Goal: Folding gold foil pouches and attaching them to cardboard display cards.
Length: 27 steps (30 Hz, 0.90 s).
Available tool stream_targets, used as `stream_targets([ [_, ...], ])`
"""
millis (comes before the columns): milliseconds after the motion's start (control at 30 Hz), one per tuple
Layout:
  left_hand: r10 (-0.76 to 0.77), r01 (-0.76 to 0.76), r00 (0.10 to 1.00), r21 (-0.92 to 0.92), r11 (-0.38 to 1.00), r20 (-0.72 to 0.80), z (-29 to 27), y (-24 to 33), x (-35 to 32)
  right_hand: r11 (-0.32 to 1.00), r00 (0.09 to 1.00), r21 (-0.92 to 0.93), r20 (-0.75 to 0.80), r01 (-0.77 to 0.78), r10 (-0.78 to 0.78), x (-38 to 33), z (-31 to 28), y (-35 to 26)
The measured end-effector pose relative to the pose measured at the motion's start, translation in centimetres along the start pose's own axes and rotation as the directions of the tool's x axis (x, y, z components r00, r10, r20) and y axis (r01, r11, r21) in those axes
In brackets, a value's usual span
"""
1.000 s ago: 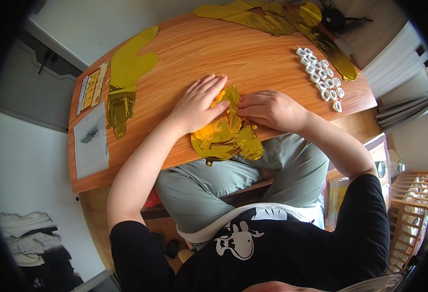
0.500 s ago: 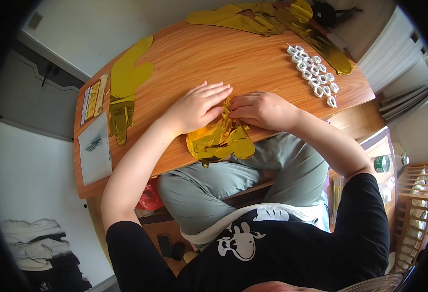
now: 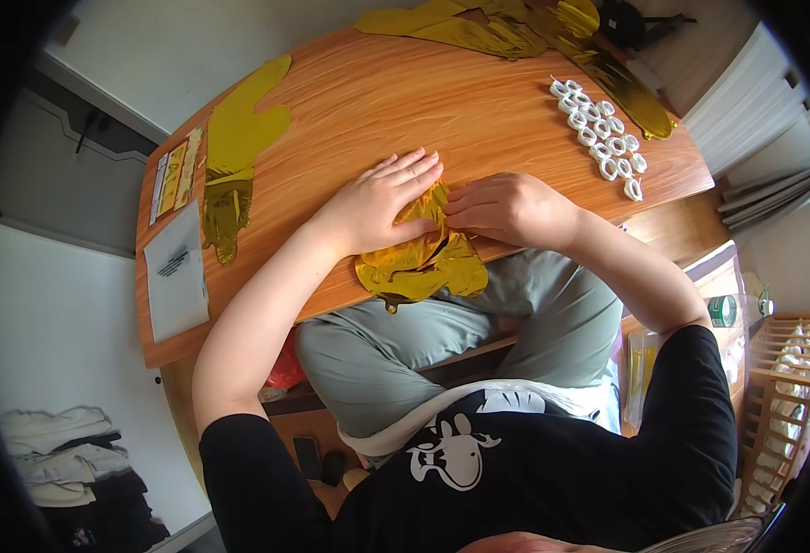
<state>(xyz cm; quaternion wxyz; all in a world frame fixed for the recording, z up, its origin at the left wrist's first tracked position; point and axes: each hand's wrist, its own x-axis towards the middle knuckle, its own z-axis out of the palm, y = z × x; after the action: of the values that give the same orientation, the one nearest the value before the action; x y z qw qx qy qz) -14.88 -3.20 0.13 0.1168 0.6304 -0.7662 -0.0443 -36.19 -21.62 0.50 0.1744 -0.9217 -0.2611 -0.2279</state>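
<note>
A crumpled gold foil balloon [image 3: 423,272], uninflated, lies at the table's near edge, its lower part hanging toward my lap. My left hand [image 3: 375,207] rests on its left side, fingers stretched out flat and thumb spread apart over the foil. From the right, my right hand [image 3: 518,214] pinches the foil's right edge between thumb and fingers. The fingertips partly cover the upper part of the foil, which narrows between the two hands.
Another flat gold foil balloon [image 3: 239,138] lies at the left, beside printed strips [image 3: 177,177] and a white sheet [image 3: 176,276]. More gold foil [image 3: 506,32] spreads along the far edge. Several white ribbon rolls [image 3: 598,129] sit at the right.
My left hand's fingers have spread wider over the foil. My right hand has shifted slightly right, and the foil's upper part between the hands looks flatter and wider.
</note>
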Motion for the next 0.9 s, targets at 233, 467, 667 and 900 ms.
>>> stream_targets([
  [233,0.029,-0.029,0.999,-0.005,1.0,-0.046,0.0,-0.3,-0.2,0.996,0.996,-0.015,0.016,-0.084,0.084,0.9,-0.2,-0.8],
  [467,0.03,-0.034,0.997,-0.06,0.998,-0.068,0.1,-0.4,-0.1,0.922,0.946,0.224,0.008,-0.317,0.323,1.6,-0.2,-1.5],
  [667,0.017,-0.025,0.997,-0.099,0.995,-0.081,0.2,-0.3,0.0,0.942,0.946,0.083,0.011,-0.325,0.325,1.6,0.3,-0.3],
  [900,0.024,-0.04,0.994,-0.154,0.987,-0.104,0.3,-0.6,0.0,0.989,0.994,-0.104,0.013,-0.106,0.108,2.4,0.6,1.1],
])
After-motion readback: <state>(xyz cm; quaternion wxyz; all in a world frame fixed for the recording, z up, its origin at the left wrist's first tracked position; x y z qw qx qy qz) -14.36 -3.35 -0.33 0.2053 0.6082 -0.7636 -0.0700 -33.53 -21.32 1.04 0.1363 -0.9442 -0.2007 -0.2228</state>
